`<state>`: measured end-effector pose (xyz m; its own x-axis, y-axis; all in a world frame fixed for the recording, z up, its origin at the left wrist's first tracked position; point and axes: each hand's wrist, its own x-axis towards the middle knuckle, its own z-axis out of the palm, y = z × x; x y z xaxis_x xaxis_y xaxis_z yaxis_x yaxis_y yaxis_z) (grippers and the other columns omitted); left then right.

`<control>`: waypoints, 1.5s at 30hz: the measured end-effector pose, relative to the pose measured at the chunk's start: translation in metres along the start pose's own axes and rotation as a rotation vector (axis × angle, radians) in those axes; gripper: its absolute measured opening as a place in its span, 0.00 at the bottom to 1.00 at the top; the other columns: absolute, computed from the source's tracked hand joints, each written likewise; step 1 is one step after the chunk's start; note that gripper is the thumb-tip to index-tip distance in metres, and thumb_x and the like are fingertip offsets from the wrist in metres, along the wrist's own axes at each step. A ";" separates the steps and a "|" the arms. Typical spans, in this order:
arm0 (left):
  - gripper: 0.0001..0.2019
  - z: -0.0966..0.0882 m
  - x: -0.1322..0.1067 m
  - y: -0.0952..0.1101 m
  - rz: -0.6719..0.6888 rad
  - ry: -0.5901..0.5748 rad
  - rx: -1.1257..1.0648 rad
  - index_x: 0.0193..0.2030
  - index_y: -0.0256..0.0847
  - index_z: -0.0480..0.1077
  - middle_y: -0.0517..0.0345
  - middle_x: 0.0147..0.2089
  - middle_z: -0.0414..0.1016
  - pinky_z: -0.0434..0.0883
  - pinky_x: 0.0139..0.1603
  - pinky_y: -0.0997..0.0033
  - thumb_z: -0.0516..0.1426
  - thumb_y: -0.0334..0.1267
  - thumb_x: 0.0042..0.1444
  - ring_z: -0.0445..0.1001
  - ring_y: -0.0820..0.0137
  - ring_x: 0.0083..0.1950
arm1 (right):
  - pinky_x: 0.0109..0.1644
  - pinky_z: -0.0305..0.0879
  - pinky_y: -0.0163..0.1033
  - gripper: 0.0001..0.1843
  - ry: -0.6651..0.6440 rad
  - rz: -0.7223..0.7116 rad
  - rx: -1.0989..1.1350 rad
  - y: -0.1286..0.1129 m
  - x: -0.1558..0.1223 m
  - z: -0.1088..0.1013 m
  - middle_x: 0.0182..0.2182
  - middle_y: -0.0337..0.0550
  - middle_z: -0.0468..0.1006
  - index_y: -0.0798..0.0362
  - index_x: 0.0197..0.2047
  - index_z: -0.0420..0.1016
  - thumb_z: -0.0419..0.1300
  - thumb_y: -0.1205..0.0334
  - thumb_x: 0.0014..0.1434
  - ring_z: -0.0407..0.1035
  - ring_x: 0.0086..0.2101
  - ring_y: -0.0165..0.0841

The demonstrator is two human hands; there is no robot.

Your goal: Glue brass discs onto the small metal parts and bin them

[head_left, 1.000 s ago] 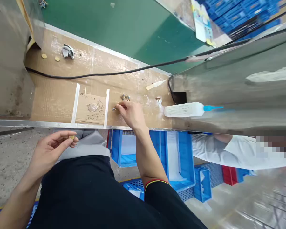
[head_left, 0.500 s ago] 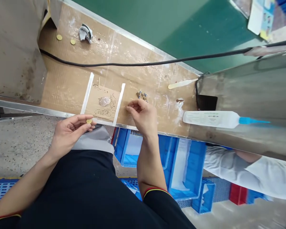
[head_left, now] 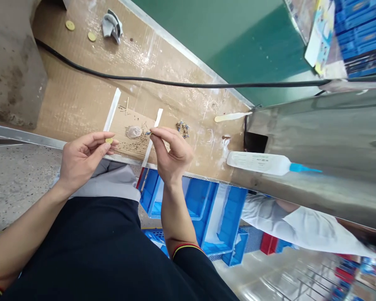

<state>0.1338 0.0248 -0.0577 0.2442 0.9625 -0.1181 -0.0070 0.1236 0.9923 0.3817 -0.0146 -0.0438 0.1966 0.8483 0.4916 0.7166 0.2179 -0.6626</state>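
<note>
- Pinching a brass disc by its rim between thumb and fingertips, the left hand holds it in the air just above the front edge of the bench. The grip is nearly closed and takes only the rim, so a small slip could drop the disc past that edge.
- The right hand has thumb and forefinger closed on a tiny metal part, raised over the white strip near the same front edge. The part is too small to tell how much of it the fingertips cover, so it could twist out or fall.
- Blue crates sit below the front edge. Anything dropped there would likely land among them and be hard to find.
- A clear blob lies on the cardboard between the two hands. If it is wet, a lowered fingertip could smear it or foul the disc.
- A pile of small parts lies just right of the right hand. A sideways move of the knuckles could scatter it.
- A squeeze bottle lies on its side toward the right end, apart from both hands. A nudge might roll it or make the blue nozzle weep.
</note>
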 end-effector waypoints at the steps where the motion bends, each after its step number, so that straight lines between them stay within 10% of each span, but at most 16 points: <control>1: 0.10 0.000 0.000 -0.001 0.004 -0.003 0.004 0.60 0.44 0.89 0.56 0.50 0.95 0.91 0.54 0.73 0.71 0.36 0.75 0.94 0.69 0.47 | 0.60 0.89 0.49 0.09 -0.010 -0.016 -0.001 0.001 0.000 0.002 0.49 0.39 0.93 0.41 0.54 0.91 0.68 0.63 0.80 0.89 0.51 0.38; 45: 0.12 -0.001 -0.004 -0.001 -0.061 -0.031 0.029 0.61 0.45 0.88 0.53 0.51 0.94 0.93 0.55 0.66 0.69 0.41 0.76 0.94 0.63 0.53 | 0.60 0.90 0.50 0.10 -0.088 0.077 -0.030 0.002 -0.003 0.009 0.48 0.40 0.94 0.40 0.52 0.92 0.68 0.62 0.79 0.90 0.50 0.40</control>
<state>0.1321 0.0212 -0.0585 0.2729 0.9456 -0.1773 0.0370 0.1739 0.9841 0.3764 -0.0124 -0.0521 0.1933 0.9016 0.3870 0.7216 0.1366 -0.6787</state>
